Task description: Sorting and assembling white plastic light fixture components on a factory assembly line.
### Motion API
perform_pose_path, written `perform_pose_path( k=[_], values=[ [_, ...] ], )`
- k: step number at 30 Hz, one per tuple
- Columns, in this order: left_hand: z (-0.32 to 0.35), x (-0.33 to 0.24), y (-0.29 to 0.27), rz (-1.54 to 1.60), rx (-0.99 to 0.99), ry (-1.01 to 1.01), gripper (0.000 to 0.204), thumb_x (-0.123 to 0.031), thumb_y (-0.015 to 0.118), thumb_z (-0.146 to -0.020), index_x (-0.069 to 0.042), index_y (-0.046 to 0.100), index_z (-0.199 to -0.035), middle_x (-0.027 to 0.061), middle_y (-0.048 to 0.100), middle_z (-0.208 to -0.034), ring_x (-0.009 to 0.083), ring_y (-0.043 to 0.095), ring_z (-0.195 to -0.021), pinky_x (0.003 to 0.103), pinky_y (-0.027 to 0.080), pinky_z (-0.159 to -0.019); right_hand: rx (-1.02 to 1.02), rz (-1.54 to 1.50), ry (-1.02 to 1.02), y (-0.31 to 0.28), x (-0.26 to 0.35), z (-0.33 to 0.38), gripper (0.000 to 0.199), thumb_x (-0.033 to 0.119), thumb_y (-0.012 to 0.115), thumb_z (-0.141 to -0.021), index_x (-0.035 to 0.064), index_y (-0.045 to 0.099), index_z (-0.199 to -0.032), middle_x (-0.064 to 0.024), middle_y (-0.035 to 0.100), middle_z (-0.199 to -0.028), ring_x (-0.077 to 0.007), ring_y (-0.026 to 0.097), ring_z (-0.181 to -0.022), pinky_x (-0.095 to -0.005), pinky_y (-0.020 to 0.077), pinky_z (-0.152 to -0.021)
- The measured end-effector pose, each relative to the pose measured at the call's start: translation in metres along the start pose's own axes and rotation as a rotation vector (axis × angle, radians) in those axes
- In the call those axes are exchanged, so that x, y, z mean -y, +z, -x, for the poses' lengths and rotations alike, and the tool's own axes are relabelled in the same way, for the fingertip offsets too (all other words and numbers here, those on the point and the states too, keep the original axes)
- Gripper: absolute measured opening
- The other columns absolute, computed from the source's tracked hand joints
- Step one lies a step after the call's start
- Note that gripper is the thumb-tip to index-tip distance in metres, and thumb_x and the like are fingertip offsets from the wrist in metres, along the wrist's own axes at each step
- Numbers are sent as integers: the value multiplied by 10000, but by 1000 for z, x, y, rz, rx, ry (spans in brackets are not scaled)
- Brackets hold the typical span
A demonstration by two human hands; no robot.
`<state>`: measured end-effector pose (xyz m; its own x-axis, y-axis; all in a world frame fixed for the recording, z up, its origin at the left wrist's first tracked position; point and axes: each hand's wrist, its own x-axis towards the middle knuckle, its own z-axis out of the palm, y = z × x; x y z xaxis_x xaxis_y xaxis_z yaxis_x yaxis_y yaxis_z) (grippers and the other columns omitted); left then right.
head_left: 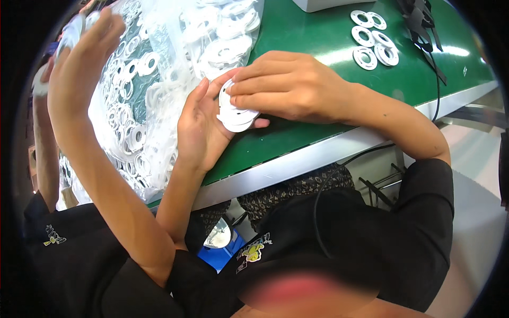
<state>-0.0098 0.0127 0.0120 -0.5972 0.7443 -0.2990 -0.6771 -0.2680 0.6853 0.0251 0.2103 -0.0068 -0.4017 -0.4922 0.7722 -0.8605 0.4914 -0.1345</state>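
The small stack of flat, round, white rings [237, 125] is between the person's two hands, just above the shiny green worktop [289, 142]. The left hand [204, 119] is turned up under the stack like a little plate. Its thumb sticks up, away from the rings, and its fingers reach out below them without curling round. The right hand [291, 87] comes over the top with bent fingers, and its fingertips touch the top ring. I cannot tell if the right hand is pinching a ring, because its thumb is hidden.

The rings do not line up: the lowest one pokes out toward the person. They look thin and smooth, so they could slide apart. It would help to hold the left hand flat and steady, bring its thumb in against the rims, and tap the edges even. Pressing softly and moving one ring at a time should stop two from going together.

More white rings [366, 67] lie in a small group at the far right. On the left, many others sit in and around thin, see-through plastic [161, 114]. A co-worker's raised hand [85, 58] is close by there, so elbows should stay tucked in.
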Motion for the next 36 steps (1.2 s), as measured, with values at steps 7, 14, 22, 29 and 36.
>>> perform_pose_path(
  k=[7, 14, 22, 29, 36],
  values=[
    [-5, 5, -1, -61, -122, 46, 457, -294, 314, -1000, 50, 381, -1293, 182, 517, -1200, 255, 567, -1071, 378, 488, -898, 85, -192, 73, 2, -1, -3, 148, 133, 661, -734, 17, 609, -811, -95, 648, -909, -263, 603, -1013, -364, 482, -840],
    [-11, 8, 0, -216, -73, 49, 380, -247, 369, -996, 42, 416, -1239, 176, 552, -1115, 231, 599, -958, 316, 496, -739, 127, -149, 68, -5, -2, 0, 160, 84, 670, -714, 10, 613, -843, -101, 633, -898, -288, 610, -892, -375, 491, -795],
    [0, -2, 7, -345, -29, 96, 334, -245, 404, -989, 40, 446, -1157, 222, 592, -1038, 252, 661, -811, 278, 523, -416, -150, -191, 365, -12, -8, -1, 98, 57, 625, -767, 26, 642, -858, -100, 639, -851, -262, 622, -783, -335, 499, -709],
    [3, -13, -11, -455, 11, 125, 317, -275, 407, -983, -3, 453, -1140, 208, 597, -1027, 195, 654, -742, 207, 450, -349, -100, -169, 487, 1, -17, -7, 118, 50, 594, -802, 26, 645, -906, -115, 647, -901, -264, 622, -856, -338, 493, -762],
    [6, -8, -3, -672, 167, -137, 267, -227, 532, -936, -15, 502, -1095, 129, 629, -956, 142, 644, -709, 205, 460, -397, 152, -55, 191, 35, -40, -54, 355, 13, 547, -799, 22, 566, -1153, -155, 593, -1155, -319, 570, -1058, -356, 474, -889]
  ],
)
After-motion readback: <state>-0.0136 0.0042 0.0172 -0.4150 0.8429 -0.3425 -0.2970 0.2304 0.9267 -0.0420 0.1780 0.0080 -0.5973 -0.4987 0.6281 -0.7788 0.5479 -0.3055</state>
